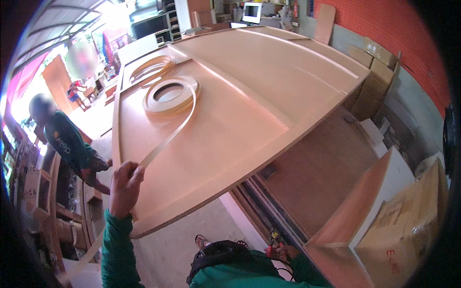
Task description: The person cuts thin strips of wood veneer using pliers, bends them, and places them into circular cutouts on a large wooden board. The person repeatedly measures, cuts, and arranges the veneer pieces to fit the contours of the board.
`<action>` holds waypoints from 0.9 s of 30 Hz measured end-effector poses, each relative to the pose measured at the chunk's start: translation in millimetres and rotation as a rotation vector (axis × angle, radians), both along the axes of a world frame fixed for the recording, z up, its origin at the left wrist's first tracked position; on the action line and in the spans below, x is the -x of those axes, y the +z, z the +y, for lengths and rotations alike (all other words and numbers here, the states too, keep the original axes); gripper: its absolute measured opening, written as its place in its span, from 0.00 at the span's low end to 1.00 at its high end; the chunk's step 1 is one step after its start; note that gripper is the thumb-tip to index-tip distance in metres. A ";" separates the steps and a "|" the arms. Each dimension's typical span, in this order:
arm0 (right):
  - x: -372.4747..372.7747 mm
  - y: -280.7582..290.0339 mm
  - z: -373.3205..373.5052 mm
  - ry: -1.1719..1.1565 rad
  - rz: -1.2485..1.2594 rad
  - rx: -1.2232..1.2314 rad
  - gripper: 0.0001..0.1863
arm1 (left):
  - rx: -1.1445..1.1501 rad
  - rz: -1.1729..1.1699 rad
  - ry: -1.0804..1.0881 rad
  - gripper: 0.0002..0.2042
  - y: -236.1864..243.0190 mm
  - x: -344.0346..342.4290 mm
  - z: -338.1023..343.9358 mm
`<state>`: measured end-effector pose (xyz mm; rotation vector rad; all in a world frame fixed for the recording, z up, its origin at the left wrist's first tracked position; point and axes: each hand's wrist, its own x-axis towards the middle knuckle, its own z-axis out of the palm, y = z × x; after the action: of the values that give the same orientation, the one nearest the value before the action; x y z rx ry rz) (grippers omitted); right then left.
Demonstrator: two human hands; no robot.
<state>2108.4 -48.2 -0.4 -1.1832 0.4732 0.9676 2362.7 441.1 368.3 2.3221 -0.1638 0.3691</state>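
Note:
My left hand [126,182] pinches a thin pale edge-banding strip [163,144] above the near left corner of a large pale board [230,101] with raised battens. The strip runs up to a wide coil [151,103] lying on the board and trails down past my hand to the lower left. A second coil [146,69] lies farther back. Low at the right, beside my body and below the board's edge, my right hand [283,252] is closed on a red tool with a metal head [274,237], partly hidden by my sleeve and a dark cord.
A co-worker [67,139] in green stands at the board's left side; another person [77,93] is farther back. Cardboard boxes [398,221] and white-edged panels [372,187] stand at right, beside a brown sheet [317,163]. A screen [252,12] sits at the back. Timber lines the left.

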 end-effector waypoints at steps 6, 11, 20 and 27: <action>12.7 33.9 10.6 -0.095 -0.133 0.150 0.33 | 0.084 -0.031 -0.007 0.12 19.1 -3.1 -26.0; -14.9 92.7 34.4 -0.342 -0.517 0.396 0.37 | 0.032 -0.202 -0.100 0.13 26.5 -22.2 -39.2; -99.9 302.5 58.4 -0.379 -1.171 0.152 0.43 | 0.074 -0.180 -0.220 0.15 36.4 -35.2 -45.0; -190.4 420.0 122.5 0.060 -1.222 0.374 0.33 | -0.004 -0.337 -0.283 0.14 67.8 -69.1 -39.7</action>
<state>2298.8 74.3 419.7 -1.8750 -0.3891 0.0652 2431.8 401.4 436.1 2.1844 -0.6504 0.6118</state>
